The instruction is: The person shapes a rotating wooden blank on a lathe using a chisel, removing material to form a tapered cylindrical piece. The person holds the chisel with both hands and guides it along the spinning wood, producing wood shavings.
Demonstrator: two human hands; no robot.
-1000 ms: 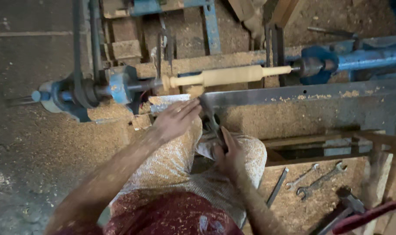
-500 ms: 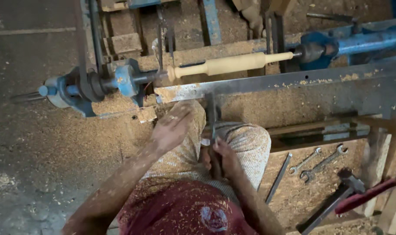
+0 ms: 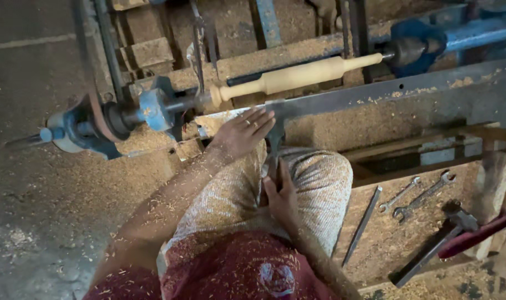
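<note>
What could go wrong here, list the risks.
1. The left hand rests by the tool rest bar, close below the wooden spindle on the lathe; fingers could get caught.
2. The right hand grips a metal tool near the knee; a slip might cut.
3. Wrenches lie loose in sawdust, easily lost.

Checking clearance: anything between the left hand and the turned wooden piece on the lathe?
Yes. The long metal tool rest runs between the left hand, which lies on its near end, and the wooden spindle behind it.

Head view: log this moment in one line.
left hand: on tool rest | right hand: gripping chisel | spindle: mounted on lathe
</note>
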